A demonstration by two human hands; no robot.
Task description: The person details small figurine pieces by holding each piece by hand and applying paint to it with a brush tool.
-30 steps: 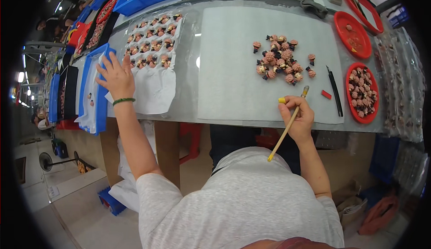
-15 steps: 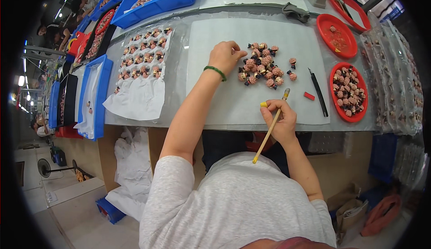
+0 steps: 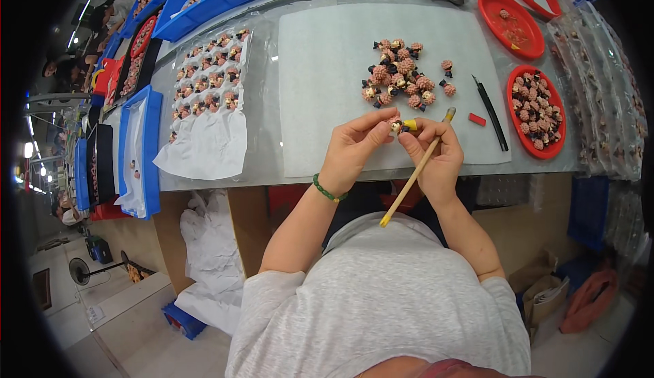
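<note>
My left hand point(image 3: 351, 147), with a green bracelet at its wrist, pinches a small pink-haired figurine head point(image 3: 395, 126) in front of me. My right hand point(image 3: 439, 167) meets it there, its fingertips at the figurine. Between the right fingers lies a slim wooden brush point(image 3: 410, 188), slanting down toward my shirt; its far tip is greyish and its near end yellow. A yellow finger cover point(image 3: 409, 125) wraps a right fingertip. Beyond both hands, a pile of similar figurines point(image 3: 402, 74) with black parts rests on a white sheet point(image 3: 313, 92).
Right of the pile lie a black pen-like tool point(image 3: 490, 113), a red block point(image 3: 477, 119) and a red tray of figurines point(image 3: 537, 145). Another red tray point(image 3: 501, 30) stands behind. To the left are a figurine-lined paper sheet point(image 3: 201, 143) and blue trays point(image 3: 155, 143). Stacked clear packs point(image 3: 603, 98) stand far right.
My left hand has come back from the pile toward me with a figurine. My right hand has moved up to meet it, still holding the brush. The view has shifted slightly.
</note>
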